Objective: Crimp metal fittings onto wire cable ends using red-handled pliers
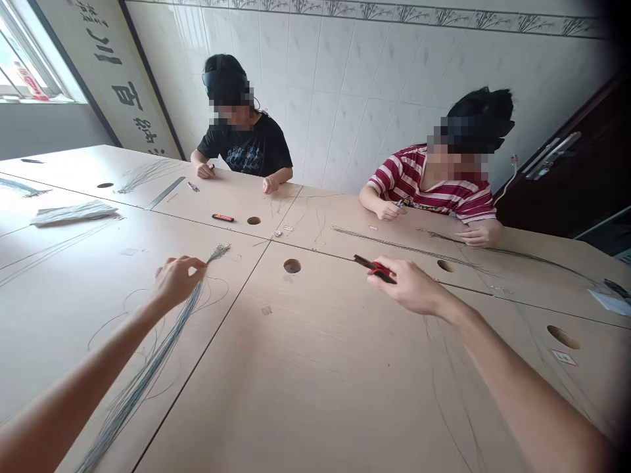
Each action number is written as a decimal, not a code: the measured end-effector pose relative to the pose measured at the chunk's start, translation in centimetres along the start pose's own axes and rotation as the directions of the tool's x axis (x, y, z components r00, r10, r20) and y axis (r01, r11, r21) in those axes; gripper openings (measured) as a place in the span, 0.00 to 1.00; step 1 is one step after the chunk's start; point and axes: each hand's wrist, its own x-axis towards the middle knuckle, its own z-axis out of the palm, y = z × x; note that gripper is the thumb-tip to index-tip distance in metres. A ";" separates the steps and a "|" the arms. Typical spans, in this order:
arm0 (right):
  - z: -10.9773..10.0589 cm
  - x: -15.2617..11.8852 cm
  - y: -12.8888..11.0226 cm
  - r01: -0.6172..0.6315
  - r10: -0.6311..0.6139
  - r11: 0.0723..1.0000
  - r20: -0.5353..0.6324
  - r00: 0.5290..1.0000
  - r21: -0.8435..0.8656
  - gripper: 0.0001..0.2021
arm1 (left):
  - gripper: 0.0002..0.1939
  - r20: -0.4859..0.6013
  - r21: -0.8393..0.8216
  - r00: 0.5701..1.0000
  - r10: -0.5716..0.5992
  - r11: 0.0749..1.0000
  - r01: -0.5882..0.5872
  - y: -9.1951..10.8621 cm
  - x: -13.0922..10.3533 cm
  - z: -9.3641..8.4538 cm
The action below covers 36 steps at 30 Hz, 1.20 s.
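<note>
Left hand [175, 282]: thumb and finger pinched on grey wire bundle [180, 322], far end
Right hand [409, 286]: curled round red-and-black pliers [383, 271]

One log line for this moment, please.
left hand: pinching strand bundle near tip; right hand: holding red-black tool; across table: two people

The left forearm [93, 376] is bare and slim, tapering smoothly to a narrow, bare wrist and a slender left hand [175, 282] with long, thin fingers. The right forearm [517, 378] is likewise bare, broad at its near end and narrowing steadily to the right hand [407, 289], whose back is smooth and gently rounded. Blur at the lower right perhaps hides the elbow's outline.
</note>
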 end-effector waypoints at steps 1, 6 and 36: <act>0.4 -0.2 -0.4 0.005 -0.005 1.000 0.015 1.000 0.007 0.10 | 0.15 -0.003 0.003 1.000 -0.017 1.000 0.017 -0.9 0.7 -0.2; 1.3 -1.9 -0.5 -0.008 0.009 1.000 0.057 0.998 -0.011 0.10 | 0.11 0.045 0.009 0.995 0.090 0.996 -0.091 -0.8 4.2 1.8; 4.3 -2.4 -3.3 -0.064 0.032 0.944 0.104 0.994 0.323 0.12 | 0.13 0.261 0.057 0.907 0.332 0.932 -0.358 2.5 7.4 2.7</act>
